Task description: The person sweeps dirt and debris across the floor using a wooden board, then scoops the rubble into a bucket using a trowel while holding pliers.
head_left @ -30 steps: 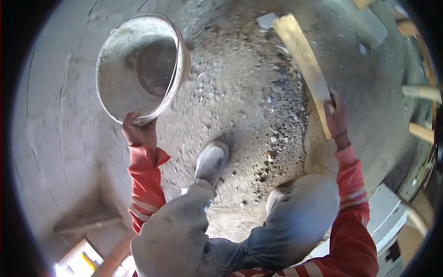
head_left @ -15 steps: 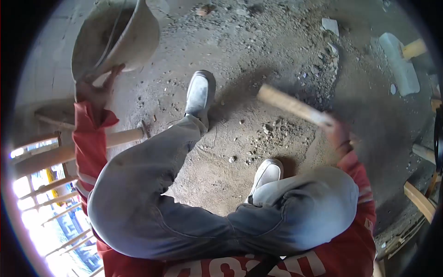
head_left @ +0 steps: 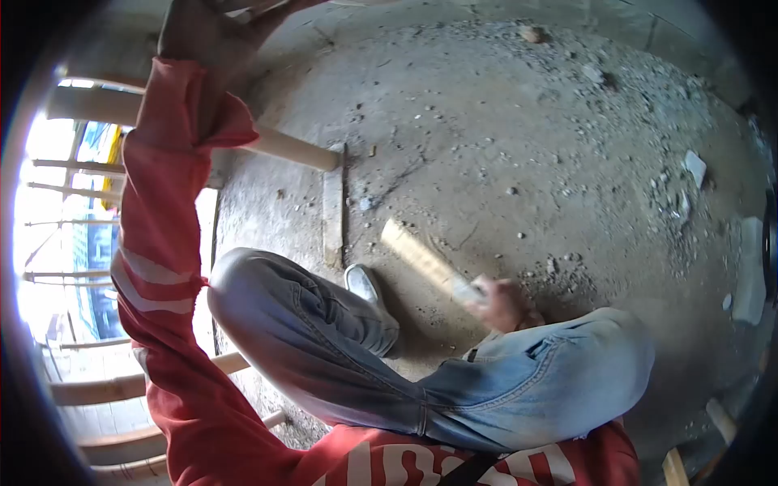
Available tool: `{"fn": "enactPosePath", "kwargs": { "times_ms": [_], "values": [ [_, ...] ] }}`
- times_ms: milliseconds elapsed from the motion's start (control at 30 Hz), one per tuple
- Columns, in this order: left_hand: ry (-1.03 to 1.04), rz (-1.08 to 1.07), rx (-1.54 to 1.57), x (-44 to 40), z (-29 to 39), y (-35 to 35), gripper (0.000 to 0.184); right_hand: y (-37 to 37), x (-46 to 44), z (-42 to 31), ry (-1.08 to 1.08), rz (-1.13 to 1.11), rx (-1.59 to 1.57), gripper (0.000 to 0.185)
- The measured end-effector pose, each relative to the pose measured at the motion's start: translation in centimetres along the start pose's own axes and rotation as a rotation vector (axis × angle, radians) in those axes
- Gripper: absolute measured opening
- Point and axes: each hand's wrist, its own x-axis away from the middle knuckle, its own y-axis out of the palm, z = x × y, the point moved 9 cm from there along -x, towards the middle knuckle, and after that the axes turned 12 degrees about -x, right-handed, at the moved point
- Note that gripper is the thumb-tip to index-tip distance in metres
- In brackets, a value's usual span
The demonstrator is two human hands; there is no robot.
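My left hand point(head_left: 212, 34) is at the upper left, partly cut off by the frame's top edge. Its thumb side reaches toward a thin pale sliver point(head_left: 365, 2), which looks like the edge of the bucket seen earlier; most of the bucket is out of view. In front of my right knee, my right hand point(head_left: 501, 304) is closed around one end of a flat wooden stick point(head_left: 423, 257). The stick slants up and to the left over the floor, slightly blurred, its grip end greyish.
Gravel and rubble point(head_left: 624, 105) lie scattered on the dusty concrete floor point(head_left: 454, 146). At left, a pole point(head_left: 292, 150) meets a flat wooden strip point(head_left: 333, 211). Poles cross a bright opening point(head_left: 81, 243). A white block point(head_left: 750, 271) lies far right.
The view has swung left. The bucket has nearly left the frame at the top, along with my left hand. My right hand, with the wooden stick, has come in toward my knees.
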Motion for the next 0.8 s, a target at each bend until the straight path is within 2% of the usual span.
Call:
{"fn": "enactPosePath", "kwargs": {
  "times_ms": [67,133,233,300,333,367,400,433,500,533,567,600,633,667,700,733,767,800],
  "values": [
    [-0.010,-0.033,0.009,1.8,-0.4,-1.2,0.057,4.5,-1.8,-1.3,-0.078,-0.101,-0.070,0.030],
    [-0.016,-0.074,0.020,3.6,-0.6,-2.8,0.058,6.3,-4.1,-0.6,0.029,-0.210,0.097,0.031],
    [-0.008,-0.166,0.025,5.5,-0.5,-4.6,0.059,5.1,-6.5,0.5,-0.003,-0.189,0.097,0.032],
    [0.039,-0.237,-0.048,6.3,0.1,-5.0,0.060,2.3,-8.4,1.4,0.014,-0.052,0.146,0.028],
    [0.113,-0.273,-0.168,6.7,0.8,-4.9,0.061,-0.3,-9.9,3.3,0.001,0.079,0.045,0.025],
    [0.321,-0.268,-0.478,7.1,2.1,-4.3,0.069,-3.1,-11.3,5.5,-0.008,0.209,-0.054,0.023],
    [0.527,-0.258,-0.786,7.8,2.9,-3.3,0.078,-6.6,-12.1,5.1,0.042,0.221,-0.055,0.019],
    [0.731,-0.240,-1.095,8.7,3.1,-2.2,0.087,-9.7,-13.0,6.9,-0.015,0.325,0.131,0.021],
    [0.915,-0.199,-1.398,9.5,1.8,-2.0,0.097,-15.1,-14.3,9.4,0.053,0.474,0.175,0.023],
    [1.082,-0.213,-1.338,10.2,1.8,-2.2,0.089,-17.3,-14.5,9.8,0.025,0.534,0.170,0.024],
    [1.159,-0.206,-1.313,11.2,2.1,-3.3,0.085,-18.6,-14.9,9.7,-0.010,0.592,0.163,0.025],
    [1.237,-0.197,-1.289,12.2,2.4,-4.3,0.082,-18.4,-14.7,8.1,-0.193,0.669,0.155,0.025],
    [1.029,-0.239,-1.338,12.0,2.5,-5.7,0.076,-16.3,-15.0,4.8,-0.134,0.539,0.132,0.025],
    [0.909,-0.257,-1.354,12.6,2.0,-6.6,0.073,-12.8,-14.6,1.7,-0.067,0.405,0.108,0.025],
    [0.789,-0.270,-1.370,13.3,1.5,-7.3,0.070,-8.9,-14.3,-0.9,-0.137,0.306,0.104,0.025],
    [0.658,-0.076,-1.393,13.6,1.6,-8.2,0.066,-4.5,-13.7,-3.5,-0.264,0.272,-0.083,0.027],
    [0.592,0.028,-1.407,13.5,1.7,-9.6,0.064,-0.2,-13.2,-5.9,-0.168,0.160,-0.130,0.028],
    [0.523,0.128,-1.414,13.4,1.8,-11.1,0.061,4.2,-12.9,-6.6,-0.135,0.034,-0.030,0.028]
  ]
}}
